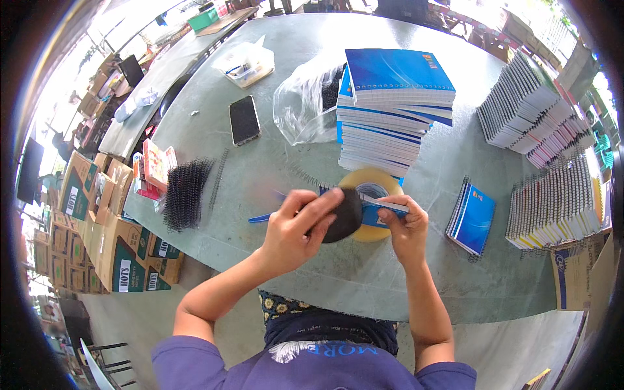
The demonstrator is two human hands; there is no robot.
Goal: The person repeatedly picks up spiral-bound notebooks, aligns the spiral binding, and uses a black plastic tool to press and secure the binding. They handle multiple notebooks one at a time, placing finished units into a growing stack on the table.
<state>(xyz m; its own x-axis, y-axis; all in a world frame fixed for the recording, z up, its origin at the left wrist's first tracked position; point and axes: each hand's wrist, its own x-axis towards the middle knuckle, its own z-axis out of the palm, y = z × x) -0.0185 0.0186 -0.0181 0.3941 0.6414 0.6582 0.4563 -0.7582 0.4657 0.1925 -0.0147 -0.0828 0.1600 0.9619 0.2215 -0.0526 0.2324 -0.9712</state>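
Note:
My right hand (409, 224) grips the end of a blue notebook (372, 213), seen nearly edge-on over the table. My left hand (300, 224) is closed around a black, rounded, flat pad (344, 220) lying against the notebook's other end. It hides much of the notebook. A black spiral coil (304, 175) sticks out to the upper left from behind the left fingers. Beneath the hands sits a wide roll of yellowish tape (383, 233). Near the left wrist lies a blue pen (260, 218), partly covered by the hand.
Ahead rises a tall stack of blue notebooks (400, 75) beside a clear plastic bag (302, 107). A phone (244, 120), a plastic tub (246, 64) and loose black coils (187, 195) are leftward. Bound notebooks (552, 205) and a small notebook pile (472, 218) stand at right.

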